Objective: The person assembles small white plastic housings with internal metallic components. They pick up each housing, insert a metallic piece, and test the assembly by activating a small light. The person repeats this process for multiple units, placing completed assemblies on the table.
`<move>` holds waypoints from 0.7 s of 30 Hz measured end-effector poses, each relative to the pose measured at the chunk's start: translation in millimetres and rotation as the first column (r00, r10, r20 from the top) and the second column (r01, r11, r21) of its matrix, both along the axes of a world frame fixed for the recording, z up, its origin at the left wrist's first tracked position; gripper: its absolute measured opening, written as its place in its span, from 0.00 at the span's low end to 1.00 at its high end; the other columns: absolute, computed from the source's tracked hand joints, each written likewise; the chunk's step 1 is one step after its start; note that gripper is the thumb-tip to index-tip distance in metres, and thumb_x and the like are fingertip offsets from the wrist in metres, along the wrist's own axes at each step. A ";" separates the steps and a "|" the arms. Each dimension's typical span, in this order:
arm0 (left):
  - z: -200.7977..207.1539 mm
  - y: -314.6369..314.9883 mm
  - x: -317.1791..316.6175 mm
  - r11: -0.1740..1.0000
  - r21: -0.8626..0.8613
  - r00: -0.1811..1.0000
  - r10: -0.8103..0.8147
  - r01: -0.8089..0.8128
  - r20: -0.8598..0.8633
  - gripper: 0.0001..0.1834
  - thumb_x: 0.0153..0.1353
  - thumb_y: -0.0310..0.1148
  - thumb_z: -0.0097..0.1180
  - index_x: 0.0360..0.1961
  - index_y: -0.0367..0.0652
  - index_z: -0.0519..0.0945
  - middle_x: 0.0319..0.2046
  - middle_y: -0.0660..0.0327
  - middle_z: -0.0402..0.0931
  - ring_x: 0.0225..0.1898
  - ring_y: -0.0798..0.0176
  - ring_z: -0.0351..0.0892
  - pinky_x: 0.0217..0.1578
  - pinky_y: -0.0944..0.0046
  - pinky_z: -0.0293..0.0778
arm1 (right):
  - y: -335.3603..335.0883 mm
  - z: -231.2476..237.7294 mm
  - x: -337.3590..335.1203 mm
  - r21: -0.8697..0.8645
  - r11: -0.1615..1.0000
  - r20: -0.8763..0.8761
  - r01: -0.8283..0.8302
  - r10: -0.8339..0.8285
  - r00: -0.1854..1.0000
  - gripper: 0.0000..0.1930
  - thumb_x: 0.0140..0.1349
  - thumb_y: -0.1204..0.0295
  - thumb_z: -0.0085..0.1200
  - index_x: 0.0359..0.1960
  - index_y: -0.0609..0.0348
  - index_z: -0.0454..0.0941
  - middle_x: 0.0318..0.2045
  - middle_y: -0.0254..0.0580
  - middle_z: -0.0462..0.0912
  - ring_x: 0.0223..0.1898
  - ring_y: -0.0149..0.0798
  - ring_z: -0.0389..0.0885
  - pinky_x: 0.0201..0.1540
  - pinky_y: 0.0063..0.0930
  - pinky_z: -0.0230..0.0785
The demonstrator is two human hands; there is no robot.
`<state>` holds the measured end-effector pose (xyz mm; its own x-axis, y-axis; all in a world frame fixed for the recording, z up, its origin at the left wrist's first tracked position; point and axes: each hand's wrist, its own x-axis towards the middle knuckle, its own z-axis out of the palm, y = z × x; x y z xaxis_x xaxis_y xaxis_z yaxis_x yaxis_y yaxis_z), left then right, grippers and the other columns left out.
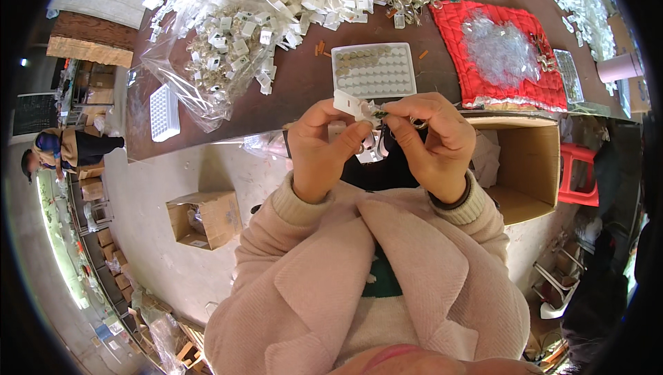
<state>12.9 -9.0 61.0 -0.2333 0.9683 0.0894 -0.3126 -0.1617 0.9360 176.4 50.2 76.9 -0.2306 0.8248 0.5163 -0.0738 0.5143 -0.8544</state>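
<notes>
White piece (347,103): on your side of the white tray (397,94) | Grip: your left hand (321,141) pinches it; your right hand (436,141) pinches a small fitting (379,114) beside it, contact unclear | Step: apparently fingertip joining | Next move: likely calls for steady alignment

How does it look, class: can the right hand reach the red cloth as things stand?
Probably yes: the cloth lies ahead and rightward of the right hand, nothing visibly blocking, though that hand looks busy with a small piece.
</notes>
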 end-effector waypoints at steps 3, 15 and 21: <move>1.2 -1.3 0.0 0.998 0.064 1.000 -0.009 0.011 -0.019 0.14 0.60 0.19 0.67 0.46 0.34 0.81 0.36 0.62 0.84 0.32 0.75 0.78 0.33 0.74 0.75 | -0.2 1.1 -0.2 0.049 0.999 0.035 0.008 -0.009 0.999 0.11 0.55 0.88 0.62 0.39 0.63 0.85 0.32 0.42 0.85 0.32 0.33 0.84 0.35 0.22 0.74; -7.2 1.1 -1.2 0.988 0.156 1.000 0.017 -0.016 -0.009 0.11 0.59 0.16 0.66 0.42 0.33 0.79 0.37 0.58 0.84 0.35 0.73 0.79 0.36 0.73 0.78 | -2.9 -7.0 3.9 -0.207 0.940 -0.155 -0.273 0.244 0.957 0.13 0.58 0.85 0.64 0.43 0.61 0.87 0.32 0.37 0.86 0.31 0.26 0.81 0.31 0.19 0.70; -16.9 -1.3 10.1 0.970 0.202 0.988 0.147 -0.136 -0.039 0.15 0.61 0.17 0.64 0.46 0.36 0.74 0.39 0.57 0.82 0.34 0.73 0.77 0.34 0.73 0.76 | -8.8 -12.5 -3.4 -0.190 0.965 -0.120 -0.179 0.158 0.980 0.14 0.57 0.86 0.63 0.45 0.60 0.86 0.36 0.39 0.85 0.35 0.28 0.83 0.37 0.20 0.74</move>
